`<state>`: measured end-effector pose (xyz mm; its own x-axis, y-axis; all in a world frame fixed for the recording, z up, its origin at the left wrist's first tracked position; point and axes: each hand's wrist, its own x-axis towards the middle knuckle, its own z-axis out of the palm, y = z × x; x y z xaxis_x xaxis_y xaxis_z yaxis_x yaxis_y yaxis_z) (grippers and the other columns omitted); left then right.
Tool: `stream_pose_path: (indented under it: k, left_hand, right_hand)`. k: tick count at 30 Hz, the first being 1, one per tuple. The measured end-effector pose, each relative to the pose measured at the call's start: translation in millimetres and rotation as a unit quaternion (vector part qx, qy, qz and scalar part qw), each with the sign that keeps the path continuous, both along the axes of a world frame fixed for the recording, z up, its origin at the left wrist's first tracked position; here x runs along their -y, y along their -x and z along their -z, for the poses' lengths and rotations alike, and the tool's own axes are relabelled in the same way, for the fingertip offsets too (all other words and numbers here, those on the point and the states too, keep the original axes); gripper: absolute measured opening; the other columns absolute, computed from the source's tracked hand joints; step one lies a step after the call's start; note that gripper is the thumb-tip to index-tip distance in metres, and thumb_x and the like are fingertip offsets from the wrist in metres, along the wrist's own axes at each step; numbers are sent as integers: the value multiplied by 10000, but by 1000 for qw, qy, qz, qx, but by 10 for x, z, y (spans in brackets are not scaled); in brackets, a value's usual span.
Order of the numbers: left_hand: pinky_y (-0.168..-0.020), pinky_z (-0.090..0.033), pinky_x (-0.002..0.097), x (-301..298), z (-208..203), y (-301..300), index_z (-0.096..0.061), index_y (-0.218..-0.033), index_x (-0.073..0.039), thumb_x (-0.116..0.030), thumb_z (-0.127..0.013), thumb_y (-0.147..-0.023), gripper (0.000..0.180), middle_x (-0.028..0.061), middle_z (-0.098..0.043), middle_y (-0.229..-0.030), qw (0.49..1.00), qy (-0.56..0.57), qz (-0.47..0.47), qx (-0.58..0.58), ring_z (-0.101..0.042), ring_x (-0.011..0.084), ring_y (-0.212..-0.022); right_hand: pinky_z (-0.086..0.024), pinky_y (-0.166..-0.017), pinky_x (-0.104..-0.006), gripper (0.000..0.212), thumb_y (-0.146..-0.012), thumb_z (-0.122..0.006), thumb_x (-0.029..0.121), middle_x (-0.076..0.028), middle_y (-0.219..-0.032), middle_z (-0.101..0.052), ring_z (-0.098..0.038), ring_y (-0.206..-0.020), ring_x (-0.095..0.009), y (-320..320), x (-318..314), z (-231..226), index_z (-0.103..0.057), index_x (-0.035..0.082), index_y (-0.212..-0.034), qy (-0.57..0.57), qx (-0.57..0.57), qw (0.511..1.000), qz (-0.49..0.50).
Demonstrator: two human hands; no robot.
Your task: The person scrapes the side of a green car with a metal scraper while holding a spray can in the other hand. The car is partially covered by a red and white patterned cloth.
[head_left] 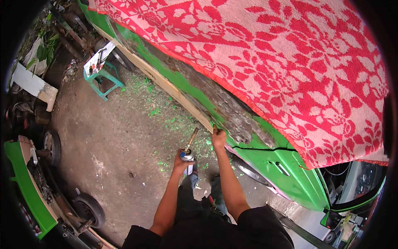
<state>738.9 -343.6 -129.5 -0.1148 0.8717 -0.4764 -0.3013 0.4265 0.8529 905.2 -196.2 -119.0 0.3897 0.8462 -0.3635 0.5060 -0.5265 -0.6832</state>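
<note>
My left hand point(181, 162) is wrapped around a blowtorch point(189, 157) with a metal canister and a brass-coloured nozzle tube. The nozzle points up toward the car's lower edge and stands apart from it; no flame shows. My right hand point(218, 137) is closed at the lower edge of the green car body point(286, 166), by the end of a long tan strip point(166, 85). What its fingertips hold, if anything, is hidden. Above the strip, paint is gone in a wide patch of bare, brownish metal point(232, 118).
A red-and-pink floral blanket point(265, 62) covers the car's upper side. Green paint flakes point(155, 112) litter the ground. A teal stool point(103, 79) with tools stands at the far left. Along the left lie wheels point(89, 209) and a green body panel point(33, 193).
</note>
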Motion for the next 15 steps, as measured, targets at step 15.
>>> stream_pose_path:
  k: [15]
  left_hand:
    - [-757,-477,345,-61,-72,28,-474,-1029,-121,50,-769,-538,598,10,-589,-912,1000,12,-22,-19,-600,164,-865]
  right_hand:
    - [-457,-637,-438,425,-917,-605,342,-257,-742,-631,-600,-658,-352,-116,351,8,-625,-77,-850,-112,25,993,31]
